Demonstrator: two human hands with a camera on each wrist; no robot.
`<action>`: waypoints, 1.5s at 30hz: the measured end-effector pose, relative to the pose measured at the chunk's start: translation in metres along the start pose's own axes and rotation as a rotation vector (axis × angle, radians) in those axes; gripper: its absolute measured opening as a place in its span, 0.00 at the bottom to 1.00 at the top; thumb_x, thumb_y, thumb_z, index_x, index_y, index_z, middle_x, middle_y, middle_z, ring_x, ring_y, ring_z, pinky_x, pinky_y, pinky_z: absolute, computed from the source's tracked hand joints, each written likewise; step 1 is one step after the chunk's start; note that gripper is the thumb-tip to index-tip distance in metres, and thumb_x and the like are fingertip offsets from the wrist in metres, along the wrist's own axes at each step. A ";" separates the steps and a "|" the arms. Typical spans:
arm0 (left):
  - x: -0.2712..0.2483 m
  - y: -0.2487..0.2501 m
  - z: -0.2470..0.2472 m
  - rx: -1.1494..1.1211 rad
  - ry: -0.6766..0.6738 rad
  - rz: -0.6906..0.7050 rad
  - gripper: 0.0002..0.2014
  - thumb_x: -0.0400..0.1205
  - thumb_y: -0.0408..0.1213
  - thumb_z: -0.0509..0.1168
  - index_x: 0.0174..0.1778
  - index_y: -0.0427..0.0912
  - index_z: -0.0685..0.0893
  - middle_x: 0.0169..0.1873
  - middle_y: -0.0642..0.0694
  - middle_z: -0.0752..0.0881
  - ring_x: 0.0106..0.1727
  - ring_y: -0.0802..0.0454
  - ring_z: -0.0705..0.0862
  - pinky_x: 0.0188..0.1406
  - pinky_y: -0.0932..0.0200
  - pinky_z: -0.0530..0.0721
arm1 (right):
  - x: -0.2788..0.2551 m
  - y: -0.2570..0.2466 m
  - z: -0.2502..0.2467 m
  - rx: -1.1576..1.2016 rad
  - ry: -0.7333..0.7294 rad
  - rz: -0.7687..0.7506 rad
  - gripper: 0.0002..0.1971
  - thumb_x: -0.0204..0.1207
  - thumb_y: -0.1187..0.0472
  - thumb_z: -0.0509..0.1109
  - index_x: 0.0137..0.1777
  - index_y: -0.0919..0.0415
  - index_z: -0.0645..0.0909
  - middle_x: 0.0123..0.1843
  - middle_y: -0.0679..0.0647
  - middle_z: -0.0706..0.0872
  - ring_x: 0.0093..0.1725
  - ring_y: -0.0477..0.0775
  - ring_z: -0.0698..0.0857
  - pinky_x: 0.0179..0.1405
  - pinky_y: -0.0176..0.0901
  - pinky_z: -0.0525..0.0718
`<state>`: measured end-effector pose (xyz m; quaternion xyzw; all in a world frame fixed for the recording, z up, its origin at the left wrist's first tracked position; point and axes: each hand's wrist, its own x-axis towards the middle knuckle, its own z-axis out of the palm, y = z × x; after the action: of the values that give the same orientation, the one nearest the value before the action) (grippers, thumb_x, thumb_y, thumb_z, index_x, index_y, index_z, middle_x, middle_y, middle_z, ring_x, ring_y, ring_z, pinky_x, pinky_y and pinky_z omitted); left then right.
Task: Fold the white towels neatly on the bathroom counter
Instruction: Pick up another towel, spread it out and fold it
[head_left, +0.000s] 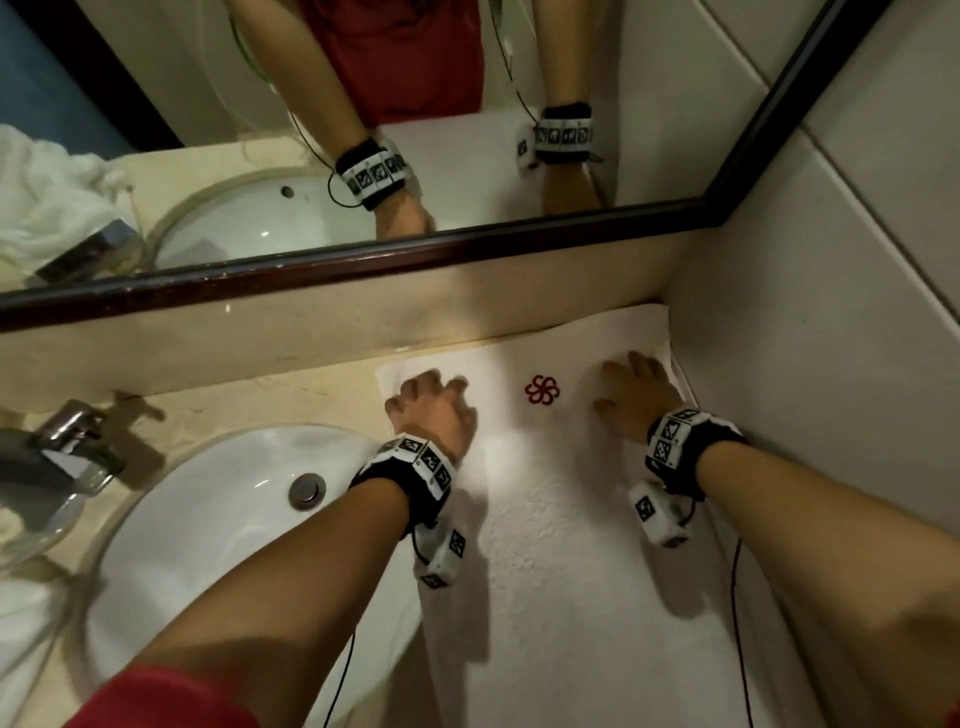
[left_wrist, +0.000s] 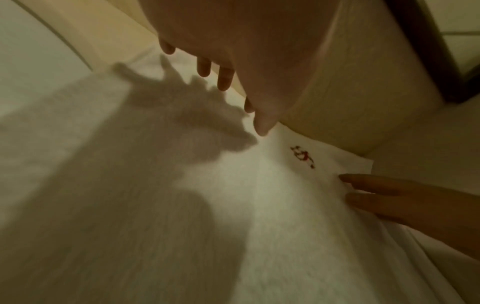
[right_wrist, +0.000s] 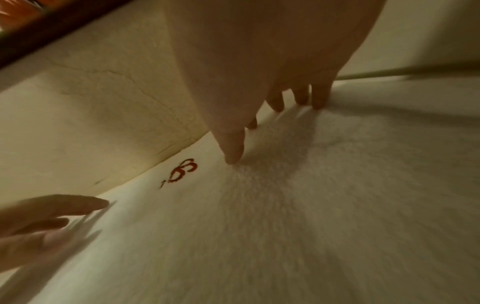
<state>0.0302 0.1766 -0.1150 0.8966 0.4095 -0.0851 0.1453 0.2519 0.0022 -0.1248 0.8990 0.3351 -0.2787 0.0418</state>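
My white towel (head_left: 561, 519) lies spread flat on the counter (head_left: 291, 400), right of the sink (head_left: 218, 525), its far edge up against the backsplash under the mirror (head_left: 467, 244); my left hand (head_left: 434, 413) sits near the far left corner, fingers spread and a little bent, gripping nothing; my right hand (head_left: 636, 397) lies flat by the wall, fingers straight on the cloth; the red emblem (head_left: 542, 390) shows between them; the tap (head_left: 72, 447) is off to the left.

readable text: none | sign: red embroidered pinwheel emblem (head_left: 542, 390) on white towel (head_left: 571, 571) | black-and-white square marker tags on wristbands (head_left: 670, 439), no legible characters
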 end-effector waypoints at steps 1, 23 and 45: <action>-0.002 0.002 0.006 0.033 -0.074 0.020 0.27 0.78 0.59 0.57 0.75 0.61 0.68 0.76 0.43 0.65 0.75 0.38 0.63 0.70 0.35 0.64 | -0.002 0.002 0.004 -0.008 -0.036 0.016 0.39 0.80 0.39 0.59 0.85 0.47 0.46 0.87 0.56 0.39 0.85 0.66 0.42 0.84 0.57 0.48; 0.017 -0.031 0.022 0.132 -0.311 0.028 0.45 0.72 0.78 0.52 0.82 0.69 0.40 0.82 0.50 0.28 0.82 0.40 0.27 0.77 0.26 0.34 | -0.018 -0.010 0.010 -0.030 0.014 0.013 0.38 0.75 0.38 0.63 0.82 0.44 0.50 0.85 0.55 0.44 0.82 0.70 0.48 0.77 0.66 0.60; 0.027 -0.022 0.019 0.123 -0.247 -0.046 0.50 0.68 0.80 0.52 0.83 0.63 0.44 0.84 0.46 0.33 0.83 0.35 0.32 0.77 0.24 0.39 | 0.039 0.012 -0.017 -0.029 0.051 0.009 0.36 0.83 0.41 0.56 0.85 0.49 0.46 0.87 0.58 0.41 0.85 0.63 0.47 0.82 0.56 0.51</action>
<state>0.0309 0.2032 -0.1440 0.8768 0.4030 -0.2232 0.1376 0.2916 0.0203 -0.1325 0.9066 0.3362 -0.2507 0.0476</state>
